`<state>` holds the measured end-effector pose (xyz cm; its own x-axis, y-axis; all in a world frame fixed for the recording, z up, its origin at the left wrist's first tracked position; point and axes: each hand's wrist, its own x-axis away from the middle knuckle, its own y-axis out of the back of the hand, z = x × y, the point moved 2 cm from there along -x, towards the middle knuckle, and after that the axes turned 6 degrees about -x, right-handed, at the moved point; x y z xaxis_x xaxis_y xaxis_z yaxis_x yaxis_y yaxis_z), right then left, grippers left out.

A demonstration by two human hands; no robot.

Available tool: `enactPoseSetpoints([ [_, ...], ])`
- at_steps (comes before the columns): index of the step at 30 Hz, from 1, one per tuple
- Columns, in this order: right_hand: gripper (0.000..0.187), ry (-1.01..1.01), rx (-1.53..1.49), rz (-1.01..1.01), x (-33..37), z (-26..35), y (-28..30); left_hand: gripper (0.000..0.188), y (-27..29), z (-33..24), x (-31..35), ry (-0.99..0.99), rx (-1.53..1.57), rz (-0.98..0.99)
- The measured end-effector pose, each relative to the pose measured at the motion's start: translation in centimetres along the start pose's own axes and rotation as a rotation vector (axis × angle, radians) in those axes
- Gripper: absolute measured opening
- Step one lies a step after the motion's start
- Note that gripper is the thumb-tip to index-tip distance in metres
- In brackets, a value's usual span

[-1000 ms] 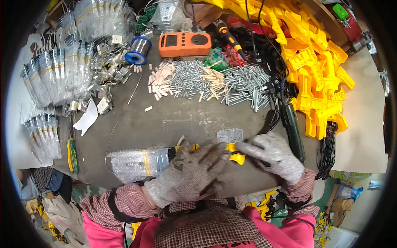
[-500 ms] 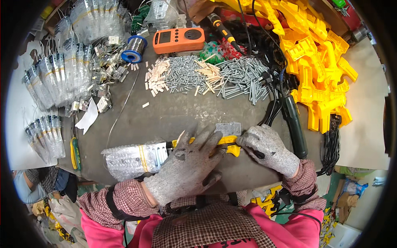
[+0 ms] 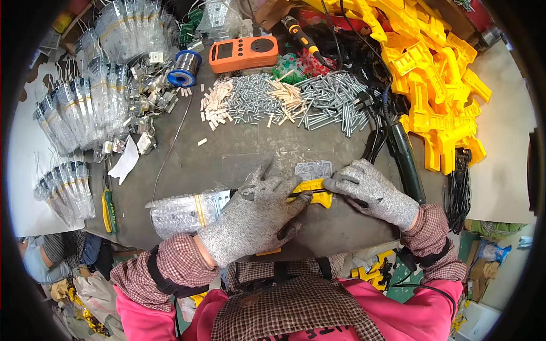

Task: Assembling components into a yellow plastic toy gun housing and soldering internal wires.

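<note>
A yellow plastic housing [image 3: 319,197] lies in front of me on the table, most of its left part hidden under my left hand [image 3: 250,211]. That gloved hand reaches across it, with fingers and thumb closed about it. At the housing's right end, my gloved right hand [image 3: 372,192] has its fingertips pressed together against the edge. Anything small between those fingertips is hidden. Just beyond the housing is a flat grey plate with round marks [image 3: 314,169]. Left of my left hand lies a bubble-wrapped part [image 3: 185,217], its right end behind the hand.
Piles of screws [image 3: 335,99] and small wooden pegs [image 3: 217,102] lie farther back, before an orange meter [image 3: 244,54]. Yellow housings [image 3: 438,108] heap at right, near a dark electric screwdriver [image 3: 405,162]. Wrapped parts [image 3: 79,113], solder wire [image 3: 185,68] and a green-yellow tool [image 3: 109,211] are left.
My left fingers, spread over the yellow housing before, have drawn in and closed about it. My right hand stays at its right end. The whole view has shifted slightly.
</note>
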<state>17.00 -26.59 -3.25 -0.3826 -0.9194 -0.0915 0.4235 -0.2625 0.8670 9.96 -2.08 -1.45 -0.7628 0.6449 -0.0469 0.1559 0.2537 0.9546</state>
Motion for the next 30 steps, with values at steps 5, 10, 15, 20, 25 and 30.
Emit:
enactPoseSetpoints([
  [5, 0.033, -0.124, -0.197, 0.002, -3.3, 1.3, 1.2, 0.039, 0.0, 0.1, -0.7, 0.008, -0.083, 0.08],
  [10, 0.03, -0.225, 0.006, 0.419, -9.9, 0.6, 2.4, 0.038, 0.4, -0.4, -1.1, -0.01, -0.129, 0.049],
  [15, 0.038, -0.262, 0.063, 0.343, -8.8, 0.2, 1.1, 0.029, 4.7, 3.3, -0.3, 0.207, -0.141, -0.035],
  [20, 0.041, -0.326, -0.027, 0.262, -6.6, 2.7, 1.1, 0.024, 4.2, -1.1, 4.2, 0.217, -0.298, 0.013],
  [25, 0.051, -0.061, 0.083, 0.065, -7.9, 5.6, -0.3, 0.061, -1.3, -4.1, 8.4, 0.299, -0.37, 0.12],
  [30, 0.063, 0.147, -0.279, -0.091, -10.1, 5.4, -4.0, 0.066, -0.4, -3.5, 8.1, 0.312, -0.478, 0.156],
])
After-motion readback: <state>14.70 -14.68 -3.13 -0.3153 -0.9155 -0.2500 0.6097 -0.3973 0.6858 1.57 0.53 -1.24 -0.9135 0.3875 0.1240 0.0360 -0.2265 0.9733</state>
